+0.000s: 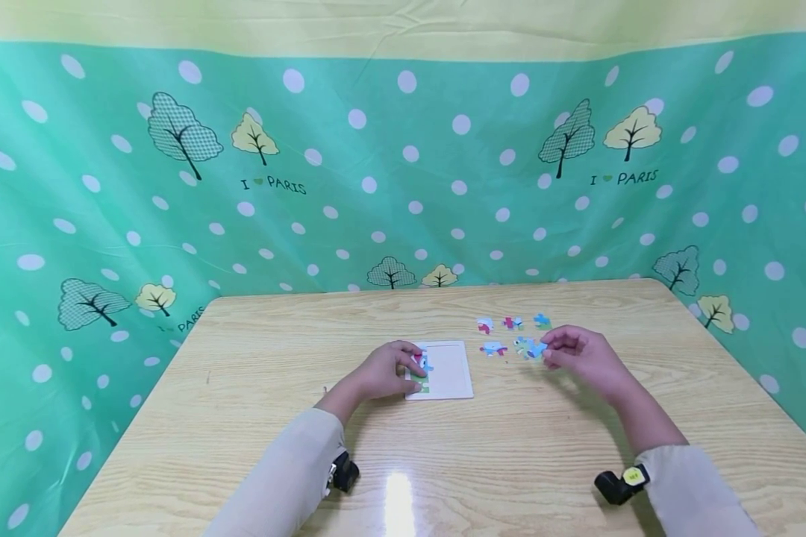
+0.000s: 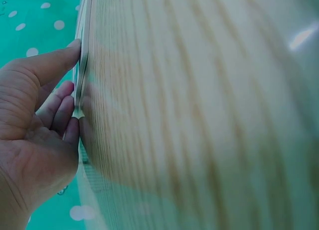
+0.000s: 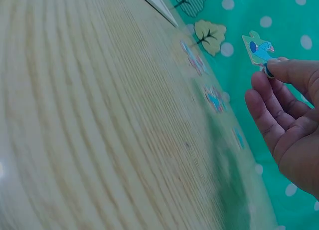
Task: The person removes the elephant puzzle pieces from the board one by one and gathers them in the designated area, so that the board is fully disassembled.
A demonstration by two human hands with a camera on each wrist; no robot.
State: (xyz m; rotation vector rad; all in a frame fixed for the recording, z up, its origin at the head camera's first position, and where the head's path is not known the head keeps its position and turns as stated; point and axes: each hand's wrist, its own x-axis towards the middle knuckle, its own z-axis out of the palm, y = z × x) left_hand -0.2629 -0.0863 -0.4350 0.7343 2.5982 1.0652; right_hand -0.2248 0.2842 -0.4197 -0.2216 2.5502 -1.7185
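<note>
A white puzzle tray [image 1: 451, 373] lies flat on the table, with a few joined pieces [image 1: 424, 363] along its left side. My left hand [image 1: 391, 370] holds the tray by that side, its fingers bent over the edge and partly covering the pieces. In the left wrist view the thumb of the left hand [image 2: 42, 105] rests against the tray's thin edge. Held up right of the tray, a green and blue jigsaw piece [image 3: 259, 49] is pinched between thumb and fingers of my right hand [image 1: 580, 358]. The fingertips hide its lower end.
Loose jigsaw pieces lie right of the tray: a white and red one [image 1: 485, 325], a red and blue one [image 1: 513, 323], a blue and green one [image 1: 542, 321] and a light blue one [image 1: 493, 349]. A green dotted curtain [image 1: 349, 224] hangs behind the wooden table [image 1: 483, 455].
</note>
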